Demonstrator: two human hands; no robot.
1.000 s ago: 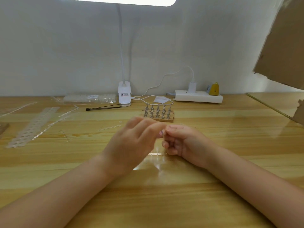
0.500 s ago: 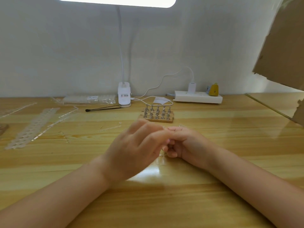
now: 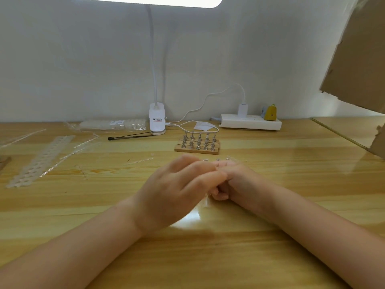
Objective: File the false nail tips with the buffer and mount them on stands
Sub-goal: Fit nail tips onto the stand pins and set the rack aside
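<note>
From the head camera, both hands are meeting low over the desk [image 3: 270, 236], just in front of the wooden block of stands [image 3: 197, 145]. The left hand [image 3: 173, 192] is lying over the knuckles of the right hand [image 3: 237, 184], its fingers [image 3: 200, 180] stretched forward and only gently bent; whether they are pinching anything at their ends I cannot tell. The right hand is curling inward, its fingers [image 3: 218, 195] tucked under as if around something small, but the left hand is covering that spot, so no nail tip or buffer is showing and what it is holding cannot be told.

The relation that matters — the block of stands is sitting straight ahead of the joined hands, on their far side, close but not touching, with its long side running left to right and its metal posts standing upright in rows. Both hands are about equally near it, the right fingertips perhaps slightly nearer its right end.

Left of the block and well apart from it, a long perforated strip [image 3: 39, 161] is lying at an angle on the desk — probably the leftover of the tip supply. Behind the block, a lamp clamp [image 3: 157, 119] is standing by the wall.
</note>
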